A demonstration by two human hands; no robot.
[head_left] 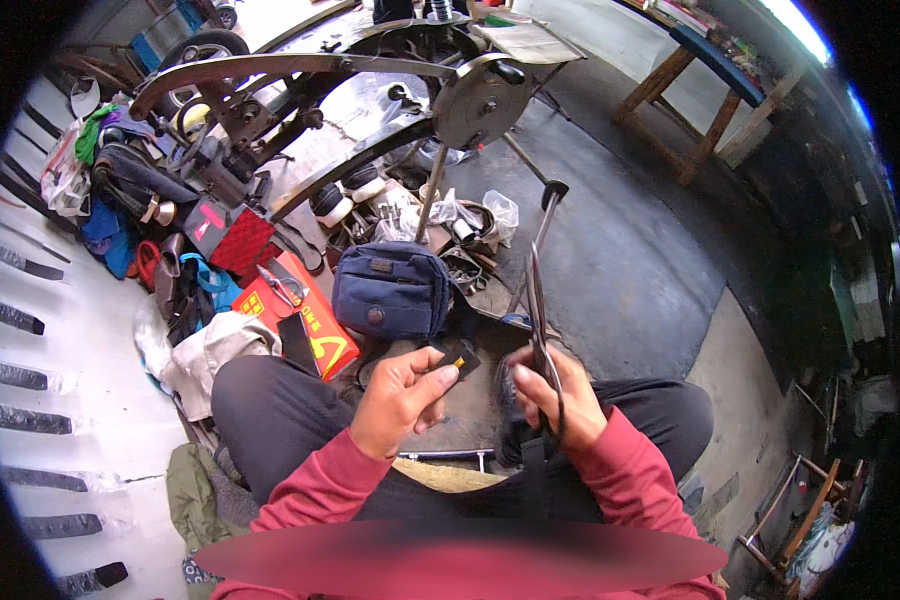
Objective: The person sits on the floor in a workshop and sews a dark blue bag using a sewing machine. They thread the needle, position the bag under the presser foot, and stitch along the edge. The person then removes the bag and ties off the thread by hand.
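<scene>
My left hand (408, 397) is closed, pinching a small black piece (458, 369) with a yellow mark between thumb and fingers. To its right my right hand (560, 398) grips a pair of long dark scissors (538, 318), whose blades point up and away from me. The scissors and the black piece are apart. Just beyond my hands a navy fabric bag (390, 291) sits on the floor, and left of it lies a red and yellow box (320, 335) with a small metal tool on it. My crossed legs in dark trousers are under both hands.
A metal machine (480, 105) with a disc and curved arms stands ahead. Piles of bags (110, 170), small parts and plastic bags surround its base. Black strips (30, 420) lie on a white surface at left. A wooden bench (710, 70) stands at upper right, metal stands at lower right.
</scene>
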